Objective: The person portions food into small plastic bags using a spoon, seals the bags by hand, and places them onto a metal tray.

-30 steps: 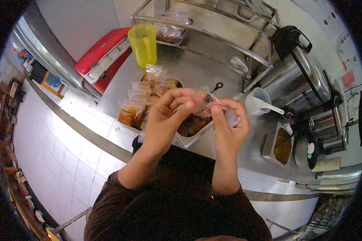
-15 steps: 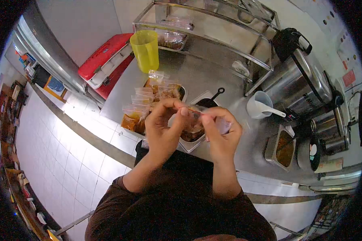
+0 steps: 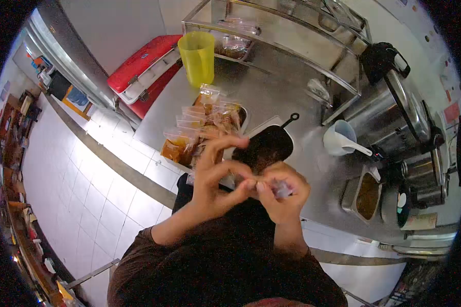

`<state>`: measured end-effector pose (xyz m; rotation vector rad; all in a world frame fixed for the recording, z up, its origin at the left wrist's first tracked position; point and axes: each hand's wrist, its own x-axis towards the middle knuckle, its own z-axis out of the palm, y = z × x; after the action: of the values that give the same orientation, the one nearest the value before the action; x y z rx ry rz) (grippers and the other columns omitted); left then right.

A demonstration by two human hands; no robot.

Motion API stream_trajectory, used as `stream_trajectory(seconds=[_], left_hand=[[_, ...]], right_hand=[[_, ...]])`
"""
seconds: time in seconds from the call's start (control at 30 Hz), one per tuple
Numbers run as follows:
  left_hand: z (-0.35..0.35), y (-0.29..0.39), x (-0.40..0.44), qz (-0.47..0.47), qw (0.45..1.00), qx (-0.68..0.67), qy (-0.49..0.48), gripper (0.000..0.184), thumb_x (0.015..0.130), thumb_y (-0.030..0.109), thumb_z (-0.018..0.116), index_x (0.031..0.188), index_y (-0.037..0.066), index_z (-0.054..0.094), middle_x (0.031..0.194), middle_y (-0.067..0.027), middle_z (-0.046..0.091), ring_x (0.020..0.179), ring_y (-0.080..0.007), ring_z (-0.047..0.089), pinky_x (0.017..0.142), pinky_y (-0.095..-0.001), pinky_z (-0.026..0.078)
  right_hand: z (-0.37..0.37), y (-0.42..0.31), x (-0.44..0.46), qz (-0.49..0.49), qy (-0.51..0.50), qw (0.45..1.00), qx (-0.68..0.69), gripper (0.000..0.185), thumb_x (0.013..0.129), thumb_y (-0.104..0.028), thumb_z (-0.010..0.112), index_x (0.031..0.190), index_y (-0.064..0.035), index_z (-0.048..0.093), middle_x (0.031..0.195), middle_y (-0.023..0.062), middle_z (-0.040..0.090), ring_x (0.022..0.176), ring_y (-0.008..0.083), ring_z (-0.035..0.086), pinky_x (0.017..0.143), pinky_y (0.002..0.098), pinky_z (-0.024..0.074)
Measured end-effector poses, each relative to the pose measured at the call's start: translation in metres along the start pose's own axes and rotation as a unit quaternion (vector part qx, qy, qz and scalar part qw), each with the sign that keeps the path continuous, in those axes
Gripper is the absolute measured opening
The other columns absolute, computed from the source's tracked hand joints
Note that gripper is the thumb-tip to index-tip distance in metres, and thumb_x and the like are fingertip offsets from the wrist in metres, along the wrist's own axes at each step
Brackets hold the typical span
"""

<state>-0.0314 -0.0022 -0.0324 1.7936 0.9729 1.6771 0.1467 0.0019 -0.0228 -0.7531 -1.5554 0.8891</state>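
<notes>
Near my chest, my left hand is closed in a thumb-and-finger pinch, its other fingers raised and curved. Its fingertips meet those of my right hand, which is closed around a small clear plastic bag. Most of the bag is hidden by the fingers. Just beyond the hands, a tray holds dark food, with a black-handled utensil sticking out. To its left, several filled zip bags of orange-brown sauce and other food stand together in a container.
A yellow jug and a red cooler are at the back left. A metal rack spans the rear of the steel table. On the right are a white pitcher, a steel pan of brown food and a large steel pot.
Both hands have come down toward my body and closer together. The bag, stretched between them before, is now bunched mostly in my right hand. The view has shifted slightly.
</notes>
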Motion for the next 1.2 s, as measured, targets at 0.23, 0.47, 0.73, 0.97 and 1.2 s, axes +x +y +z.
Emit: stream_trajectory(seconds=[0.23,0.47,0.73,0.97,1.2], left_hand=[[-0.033,0.001,0.000,-0.059,0.997,0.020,0.043,0.011,0.081,0.012,0.079,0.088,0.005,0.073,0.122,-0.0148,0.062,0.123,-0.0273,0.057,0.108,-0.0445,0.042],[-0.069,-0.088,0.074,-0.099,0.987,0.065,0.112,0.013,0.093,0.009,0.071,0.101,-0.001,0.068,0.116,-0.0107,0.065,0.106,-0.0204,0.066,0.094,-0.0317,0.051],[-0.081,-0.110,0.059,-0.009,0.946,0.297,-0.133,0.027,0.088,0.022,0.077,0.108,0.005,0.070,0.121,-0.0102,0.068,0.112,-0.0265,0.065,0.100,-0.0391,0.048],[-0.034,-0.016,0.005,-0.075,0.993,0.066,-0.071,0.028,0.087,0.022,0.078,0.105,0.003,0.070,0.106,-0.0099,0.072,0.099,-0.0263,0.068,0.090,-0.0381,0.052],[0.014,0.039,-0.011,-0.038,0.988,0.013,-0.150,0.024,0.085,0.008,0.076,0.108,0.005,0.069,0.104,-0.0119,0.070,0.093,-0.0316,0.069,0.081,-0.0391,0.054]], right_hand=[[-0.002,-0.002,-0.013,0.107,-0.002,0.993,0.049,0.023,0.079,0.004,0.079,0.101,-0.0004,0.071,0.092,0.0053,0.069,0.065,0.0084,0.055,0.060,0.0232,0.0438],[-0.031,0.013,-0.021,0.173,0.141,0.974,0.024,0.019,0.084,-0.002,0.077,0.102,-0.0012,0.072,0.095,0.0032,0.068,0.087,0.0089,0.059,0.079,0.0239,0.0455],[-0.044,0.014,-0.037,0.231,0.177,0.957,0.013,0.013,0.092,-0.010,0.072,0.103,-0.0026,0.071,0.093,0.0035,0.069,0.075,0.0069,0.059,0.068,0.0219,0.0450],[-0.018,0.016,-0.028,0.152,0.165,0.972,0.071,0.023,0.098,-0.024,0.066,0.102,-0.0022,0.068,0.103,0.0090,0.065,0.071,0.0085,0.054,0.060,0.0230,0.0435],[0.025,-0.003,-0.012,-0.125,0.179,0.973,-0.075,0.037,0.098,-0.039,0.056,0.101,-0.0034,0.067,0.117,0.0190,0.055,0.094,0.0253,0.055,0.086,0.0408,0.0464]])
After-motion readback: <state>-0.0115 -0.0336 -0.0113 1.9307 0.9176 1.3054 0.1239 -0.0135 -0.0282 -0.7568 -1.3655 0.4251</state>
